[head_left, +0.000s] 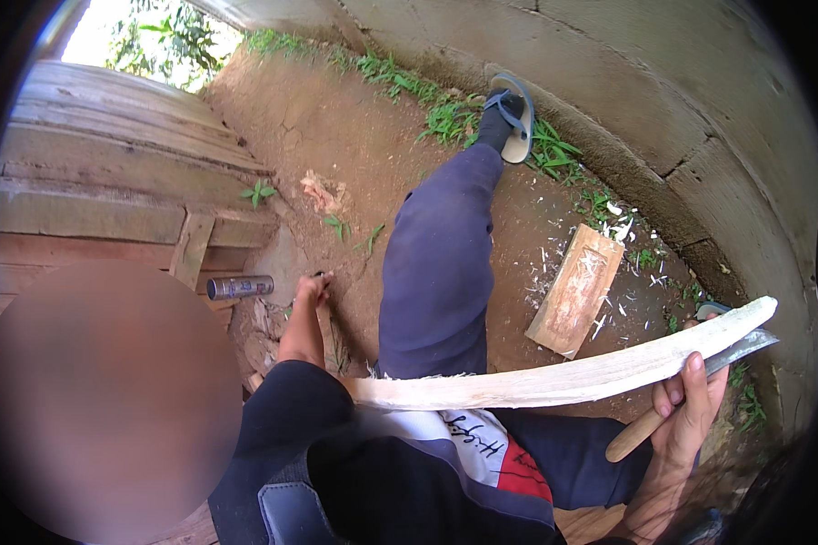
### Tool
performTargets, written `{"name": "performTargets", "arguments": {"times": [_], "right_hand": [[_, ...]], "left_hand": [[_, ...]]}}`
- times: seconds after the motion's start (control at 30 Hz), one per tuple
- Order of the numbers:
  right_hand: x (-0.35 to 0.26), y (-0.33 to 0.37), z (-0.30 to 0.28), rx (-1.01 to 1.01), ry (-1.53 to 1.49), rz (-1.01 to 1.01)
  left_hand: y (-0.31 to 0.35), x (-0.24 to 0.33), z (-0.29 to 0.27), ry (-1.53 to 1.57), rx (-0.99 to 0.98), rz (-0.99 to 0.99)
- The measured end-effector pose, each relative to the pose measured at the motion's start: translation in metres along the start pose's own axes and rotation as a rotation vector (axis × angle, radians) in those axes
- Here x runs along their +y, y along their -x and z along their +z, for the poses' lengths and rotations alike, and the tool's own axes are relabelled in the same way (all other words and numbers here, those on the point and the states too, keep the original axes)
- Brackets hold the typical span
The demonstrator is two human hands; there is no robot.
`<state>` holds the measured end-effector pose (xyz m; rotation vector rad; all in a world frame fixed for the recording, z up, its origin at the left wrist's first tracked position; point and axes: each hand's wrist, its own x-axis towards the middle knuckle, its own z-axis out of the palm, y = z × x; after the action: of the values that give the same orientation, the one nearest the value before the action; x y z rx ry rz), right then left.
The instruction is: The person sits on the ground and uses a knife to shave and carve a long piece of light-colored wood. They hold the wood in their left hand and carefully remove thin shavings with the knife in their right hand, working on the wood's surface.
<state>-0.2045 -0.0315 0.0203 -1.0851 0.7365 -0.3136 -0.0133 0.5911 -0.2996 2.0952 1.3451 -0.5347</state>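
A long, pale, slightly curved piece of wood point(536, 386) lies across my lap, its far end rising to the right. My right hand point(683, 413) is closed round a knife point(636, 434) with a wooden handle, and its fingers rest against the wood's underside. The metal blade runs along the wood's lower edge, partly hidden behind it. On the left, my left hand point(312, 289) reaches low over the dirt, away from the wood. Its fingers are curled by a small dark thing too small to make out.
A wooden block point(577, 291) lies on the dirt amid white shavings point(618, 227). A printed silvery cylinder point(239, 287) lies by the plank structure point(109, 182) at left. A concrete wall point(682, 91) curves along the right. My sandalled foot point(511, 123) is near its base. A blurred patch hides the lower left.
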Motion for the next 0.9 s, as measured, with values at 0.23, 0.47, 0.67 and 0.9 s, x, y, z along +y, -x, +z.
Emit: {"name": "performTargets", "arguments": {"times": [0.23, 0.47, 0.67, 0.9], "right_hand": [[0.018, -0.012, 0.009, 0.02, 0.09, -0.056], [0.022, -0.019, 0.002, -0.069, 0.012, -0.104], [0.026, -0.026, -0.006, -0.101, 0.049, -0.031], [0.028, -0.018, 0.015, -0.077, 0.065, -0.104]], "left_hand": [[0.028, -0.09, 0.002, -0.091, 0.129, -0.261], [0.018, -0.111, -0.01, 0.602, 0.236, -0.383], [0.017, -0.131, -0.026, 0.519, 0.227, -0.504], [0.028, -0.12, -0.032, 0.814, 0.597, -0.234]]}}
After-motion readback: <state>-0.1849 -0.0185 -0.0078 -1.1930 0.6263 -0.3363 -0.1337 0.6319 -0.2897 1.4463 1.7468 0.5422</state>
